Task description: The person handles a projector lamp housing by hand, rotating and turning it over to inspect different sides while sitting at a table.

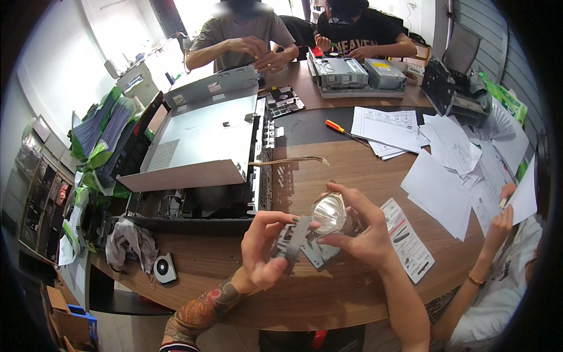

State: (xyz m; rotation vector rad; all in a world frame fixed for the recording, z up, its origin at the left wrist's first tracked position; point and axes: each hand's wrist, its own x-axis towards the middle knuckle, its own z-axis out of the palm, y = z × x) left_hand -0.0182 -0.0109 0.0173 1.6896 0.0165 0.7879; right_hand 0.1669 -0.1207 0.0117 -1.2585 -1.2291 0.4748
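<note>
My left hand (258, 249) is closed around a grey slotted frame piece (293, 243), held on edge between fingers and thumb. Close beside it, my right hand (369, 234) grips a lamp (329, 216) with a shiny, bowl-shaped reflector facing up. A silver metal bracket (319, 257) with holes shows just below the lamp; whether it is joined to the lamp or separate, I cannot tell. Both hands are above the front part of the wooden table (316, 305). Right of my right hand lies a white printed blister card (407, 240).
An equipment case with a silver metal cover (202, 132) stands at left, its cable (293, 160) reaching rightward. A small blower fan (165, 268) lies in front. A screwdriver (334, 125) and papers (440, 182) lie right. Two people work opposite; another person's hand (501, 223) holds paper at right.
</note>
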